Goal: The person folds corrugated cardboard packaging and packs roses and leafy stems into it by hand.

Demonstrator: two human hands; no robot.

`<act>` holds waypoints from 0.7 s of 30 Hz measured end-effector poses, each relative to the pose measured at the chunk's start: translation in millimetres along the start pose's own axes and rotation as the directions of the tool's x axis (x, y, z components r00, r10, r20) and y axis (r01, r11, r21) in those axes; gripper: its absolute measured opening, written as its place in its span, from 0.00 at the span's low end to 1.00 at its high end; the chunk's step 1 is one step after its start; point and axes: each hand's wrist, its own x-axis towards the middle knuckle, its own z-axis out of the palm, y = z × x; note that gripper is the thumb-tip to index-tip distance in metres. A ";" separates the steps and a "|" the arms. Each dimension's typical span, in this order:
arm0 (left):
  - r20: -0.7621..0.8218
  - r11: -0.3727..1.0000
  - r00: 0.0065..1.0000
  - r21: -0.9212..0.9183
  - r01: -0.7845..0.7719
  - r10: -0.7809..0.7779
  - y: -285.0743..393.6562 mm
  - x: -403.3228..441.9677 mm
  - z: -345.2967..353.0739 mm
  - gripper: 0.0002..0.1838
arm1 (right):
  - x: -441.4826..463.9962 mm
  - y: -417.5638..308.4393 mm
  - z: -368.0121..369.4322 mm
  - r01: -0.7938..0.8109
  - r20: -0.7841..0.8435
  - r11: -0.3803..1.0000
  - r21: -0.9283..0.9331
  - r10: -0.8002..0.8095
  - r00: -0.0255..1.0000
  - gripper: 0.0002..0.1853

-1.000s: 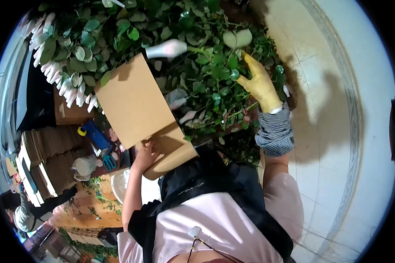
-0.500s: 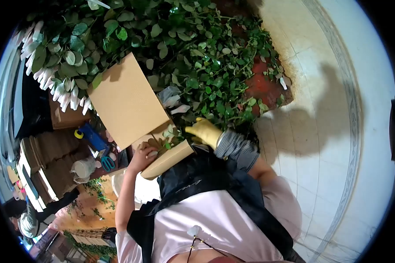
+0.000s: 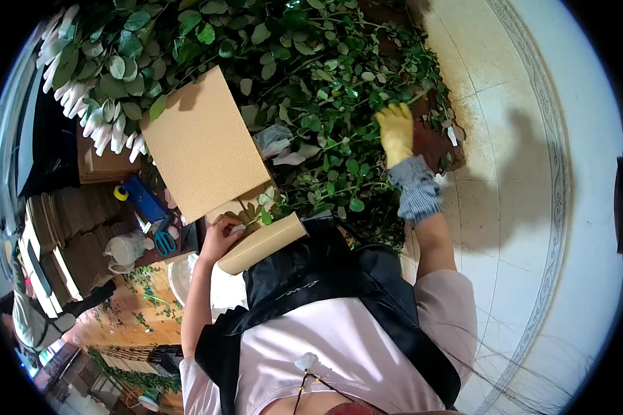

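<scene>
Yellow-gloved right hand (image 3: 396, 135) over leafy stems (image 3: 353, 166) beside cardboard (image 3: 204, 145), fingers slightly spread | left hand (image 3: 218, 238) pinching pale bud (image 3: 238, 228) by cardboard, calling for gentle steadying

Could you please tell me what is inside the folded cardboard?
Green leaves show inside the folded cardboard, beside the left hand; anything deeper is hidden by its near flap and cannot be seen.

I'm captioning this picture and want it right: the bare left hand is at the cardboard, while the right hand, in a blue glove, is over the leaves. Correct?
Not quite: the head view shows a yellow glove on the right hand. The left hand is bare, at the cardboard.
</scene>
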 end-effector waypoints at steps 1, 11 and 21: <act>-0.016 1.000 1.000 -0.007 -0.019 0.019 0.9 -0.1 0.3 0.14 | -1.6 8.5 -21.2 -0.008 -0.243 0.982 0.189 0.055 0.968 0.14; -0.054 0.994 0.994 -0.055 -0.096 0.093 -3.4 -0.2 2.5 0.15 | -44.6 46.6 -201.5 0.299 -0.536 0.801 0.518 0.032 0.844 0.19; -0.053 0.994 0.996 -0.071 -0.078 0.074 -8.9 0.5 5.2 0.15 | 1.2 13.8 -215.2 0.328 -0.644 0.744 0.582 0.174 0.745 0.10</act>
